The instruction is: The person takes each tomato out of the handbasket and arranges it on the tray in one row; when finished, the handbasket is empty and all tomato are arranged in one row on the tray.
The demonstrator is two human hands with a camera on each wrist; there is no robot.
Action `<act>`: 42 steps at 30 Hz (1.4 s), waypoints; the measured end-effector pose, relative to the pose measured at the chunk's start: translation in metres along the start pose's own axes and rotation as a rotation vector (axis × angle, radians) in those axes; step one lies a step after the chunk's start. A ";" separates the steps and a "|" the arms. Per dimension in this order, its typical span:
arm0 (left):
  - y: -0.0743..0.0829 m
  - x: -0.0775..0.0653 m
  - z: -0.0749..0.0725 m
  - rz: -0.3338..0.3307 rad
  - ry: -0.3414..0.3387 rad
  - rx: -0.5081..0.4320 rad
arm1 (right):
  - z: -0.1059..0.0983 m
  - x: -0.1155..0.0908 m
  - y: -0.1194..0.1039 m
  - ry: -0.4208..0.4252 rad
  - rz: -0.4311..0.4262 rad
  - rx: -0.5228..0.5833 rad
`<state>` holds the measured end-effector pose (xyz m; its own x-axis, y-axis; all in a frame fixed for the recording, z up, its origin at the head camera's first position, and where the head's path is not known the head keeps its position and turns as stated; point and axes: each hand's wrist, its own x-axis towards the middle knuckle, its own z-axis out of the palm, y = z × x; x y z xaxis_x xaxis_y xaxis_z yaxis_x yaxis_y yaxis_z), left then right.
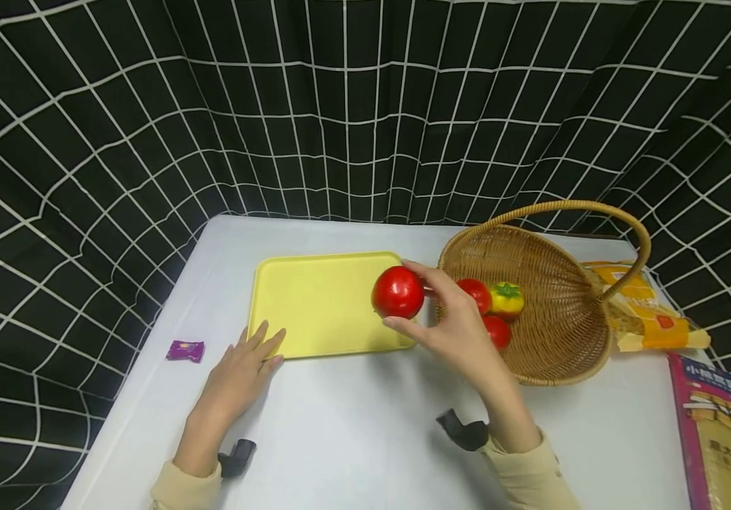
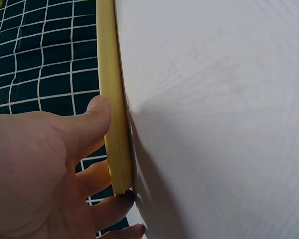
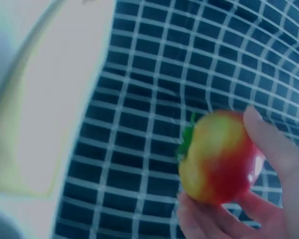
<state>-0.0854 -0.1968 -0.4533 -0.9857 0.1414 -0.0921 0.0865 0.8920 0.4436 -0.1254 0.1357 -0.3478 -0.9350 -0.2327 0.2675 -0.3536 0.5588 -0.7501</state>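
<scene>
My right hand [image 1: 457, 333] grips a shiny red tomato [image 1: 398, 292] between thumb and fingers, above the right side of a yellow tray [image 1: 314, 304]. In the right wrist view the tomato [image 3: 222, 157] shows a yellow top and green leaves. My left hand [image 1: 241, 375] rests with fingers spread at the tray's near left corner. In the left wrist view, its thumb [image 2: 97, 112] lies along the tray's edge [image 2: 114, 99]. Right of the tray, a tilted wicker basket [image 1: 557, 312] holds more tomatoes [image 1: 507, 300], partly hidden by my right hand.
A purple wrapped candy [image 1: 185, 350] lies left of the tray. Beyond the basket's right side are an orange-yellow food bag [image 1: 649, 312] and a long purple-and-tan package [image 1: 719, 432]. The basket's handle [image 1: 563, 205] arches up behind it. A black curtain with white grid lines surrounds the white table.
</scene>
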 end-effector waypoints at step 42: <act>-0.001 0.004 0.002 -0.027 0.026 0.039 | 0.209 0.095 0.008 -0.317 0.085 0.114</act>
<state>-0.0895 -0.1962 -0.4559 -0.9911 0.1064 -0.0799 0.0651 0.9113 0.4065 -0.2116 -0.0486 -0.4551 -0.9004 -0.4349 0.0135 -0.2532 0.4982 -0.8293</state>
